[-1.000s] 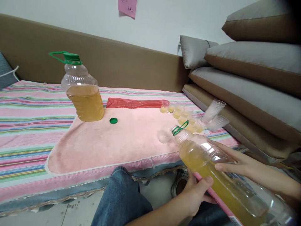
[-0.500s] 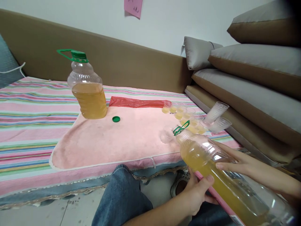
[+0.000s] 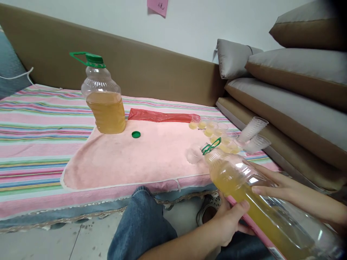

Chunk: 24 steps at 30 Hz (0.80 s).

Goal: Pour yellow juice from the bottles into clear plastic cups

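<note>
Both hands hold a big clear plastic bottle [image 3: 255, 206] of yellow liquid, tilted so its open neck points up and to the left. My left hand [image 3: 230, 220] grips it from below, thumb on the near side by the pink label. On the upper far side, my right hand [image 3: 276, 187] is wrapped round the bottle, its fingers partly hidden. A loop of green plastic hangs at the neck. Just left of the mouth stands a clear plastic cup [image 3: 193, 155] that looks empty. Several cups of yellow liquid [image 3: 210, 130] stand in rows behind the neck.
A capped bottle [image 3: 108, 112] with a green handle stands at the left on the pink cloth [image 3: 121, 162]. Near it lies a green cap [image 3: 136, 134], with a red plastic bag [image 3: 162, 116] behind. Stacked cups [image 3: 255, 128] lean by the piled cushions [image 3: 287, 94].
The view has shifted slightly, so the bed and cushions sit a little to the right and higher. Both hands keep the bottle at nearly the same tilt beside the cup.
</note>
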### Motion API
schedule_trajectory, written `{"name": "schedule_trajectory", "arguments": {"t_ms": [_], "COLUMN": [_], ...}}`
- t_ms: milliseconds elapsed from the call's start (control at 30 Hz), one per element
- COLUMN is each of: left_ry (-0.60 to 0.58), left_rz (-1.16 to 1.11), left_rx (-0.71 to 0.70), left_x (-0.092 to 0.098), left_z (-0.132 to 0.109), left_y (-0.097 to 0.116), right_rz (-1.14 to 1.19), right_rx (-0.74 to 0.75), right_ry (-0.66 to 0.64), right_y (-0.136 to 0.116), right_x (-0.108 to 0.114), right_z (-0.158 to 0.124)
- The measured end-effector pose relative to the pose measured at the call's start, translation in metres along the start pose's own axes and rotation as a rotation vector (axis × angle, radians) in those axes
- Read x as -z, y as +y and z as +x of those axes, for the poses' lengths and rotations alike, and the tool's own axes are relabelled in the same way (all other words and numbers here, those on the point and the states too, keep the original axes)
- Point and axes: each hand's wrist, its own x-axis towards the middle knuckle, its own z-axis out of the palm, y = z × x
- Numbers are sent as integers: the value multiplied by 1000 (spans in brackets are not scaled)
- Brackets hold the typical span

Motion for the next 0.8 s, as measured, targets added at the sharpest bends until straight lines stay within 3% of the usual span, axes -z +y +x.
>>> {"name": "schedule_trajectory", "arguments": {"t_ms": [367, 600, 800], "left_ry": [-8, 30, 17], "left_rz": [-32, 1, -19], "left_rx": [-3, 22, 12], "left_x": [2, 0, 1], "left_z": [1, 1, 2], "left_y": [-4, -2, -3], "right_rz": [168, 178, 152], "right_rx": [-93, -113, -130], "right_ry": [-109, -29, -68], "right_y": [-5, -15, -17], "right_x": [-3, -6, -6], "right_z": [-2, -6, -6]}}
